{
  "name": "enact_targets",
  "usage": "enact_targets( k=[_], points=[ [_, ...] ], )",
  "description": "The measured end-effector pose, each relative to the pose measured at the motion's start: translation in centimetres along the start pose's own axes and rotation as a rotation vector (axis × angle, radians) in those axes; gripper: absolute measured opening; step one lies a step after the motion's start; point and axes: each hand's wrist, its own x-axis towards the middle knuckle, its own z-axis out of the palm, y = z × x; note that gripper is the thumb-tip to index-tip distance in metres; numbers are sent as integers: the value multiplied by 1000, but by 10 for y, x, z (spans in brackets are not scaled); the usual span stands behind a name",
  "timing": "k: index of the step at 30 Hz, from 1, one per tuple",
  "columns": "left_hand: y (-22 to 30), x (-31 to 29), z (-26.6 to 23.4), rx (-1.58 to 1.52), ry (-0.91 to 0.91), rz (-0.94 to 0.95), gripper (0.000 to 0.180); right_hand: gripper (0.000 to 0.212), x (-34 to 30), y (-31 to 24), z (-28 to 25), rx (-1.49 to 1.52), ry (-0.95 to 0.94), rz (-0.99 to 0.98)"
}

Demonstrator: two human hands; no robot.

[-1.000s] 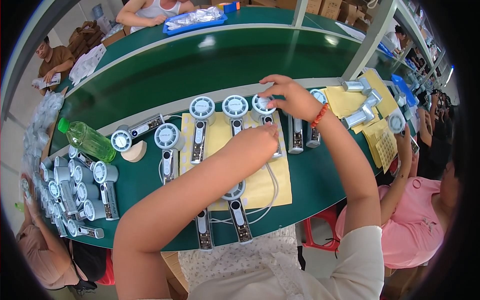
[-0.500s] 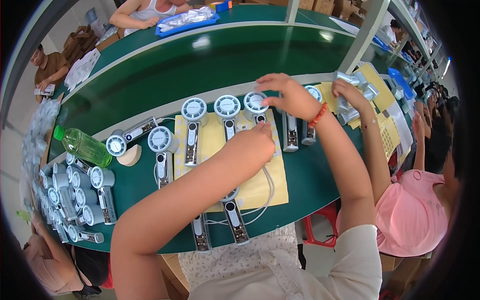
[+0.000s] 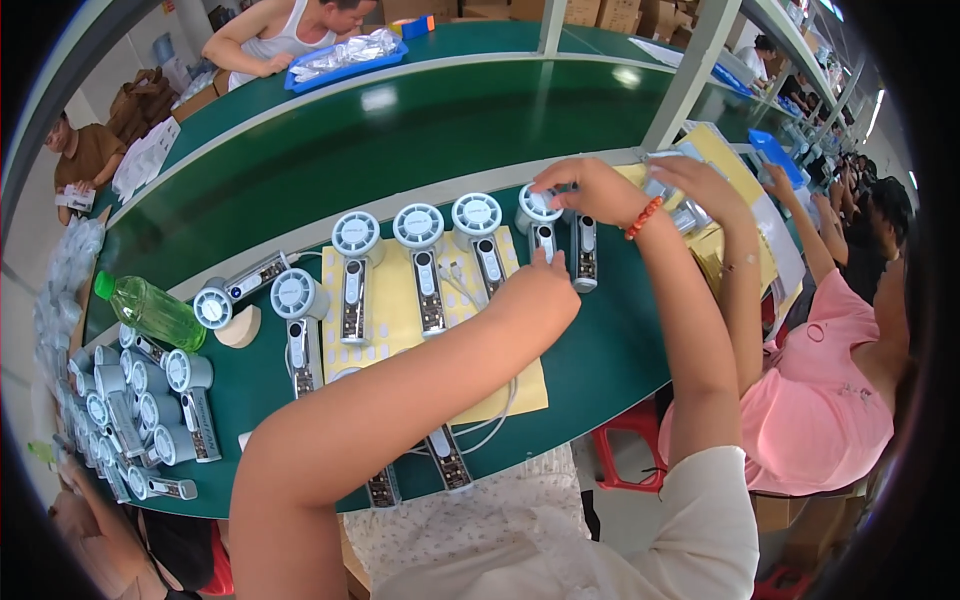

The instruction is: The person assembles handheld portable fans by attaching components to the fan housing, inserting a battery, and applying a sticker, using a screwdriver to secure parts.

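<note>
Several pale blue handheld fans with round grilles and dark-ended handles lie in a row across a green table. My left arm reaches across to a handheld fan (image 3: 541, 237) right of the yellow sheet. There my left hand (image 3: 549, 283) is closed, with fingertips at the handle; the palm side is hidden. Over that fan's round head, my right hand (image 3: 597, 192) curves with fingers apart, wearing a red bead bracelet. Another fan (image 3: 584, 250) lies just to the right. Left of my hands, three fans, among them the fan (image 3: 477, 220), rest on the yellow sheet (image 3: 385, 340).
More fans (image 3: 150, 410) are heaped at left beside a green bottle (image 3: 150, 312) and a cream wedge-shaped piece (image 3: 239, 327). White cables lie near the sheet. A co-worker in pink (image 3: 790, 400) sits at right, one hand near yellow sheets. A metal post (image 3: 690, 75) rises behind.
My view has shifted, so the table sits further left. Both hands have passed from the fan at the yellow sheet's right edge to the one right of it.
</note>
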Motion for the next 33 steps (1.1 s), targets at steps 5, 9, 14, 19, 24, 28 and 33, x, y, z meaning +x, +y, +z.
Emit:
enact_targets(
  k=[5,9,14,19,24,28,33],
  points=[
    [-2,1,3,-10,70,35,30,22,3,1,3,18,38,79],
    [-2,0,4,1,64,36,30,18,2,-2,10,4,90,34],
    [-1,-2,4,110,108,59,28,21,-7,-7,19,-225,289,-55],
    [0,-1,3,111,96,48,28,27,-9,-9,33,-290,412,12],
    [-3,-3,4,120,105,60,27,35,-9,-18,33,-281,397,159],
    [-1,-2,6,96,123,51,27,26,-14,-17,27,-238,411,27],
    [-1,-1,7,100,126,44,27,23,-13,-10,26,-153,300,18]
  ],
)
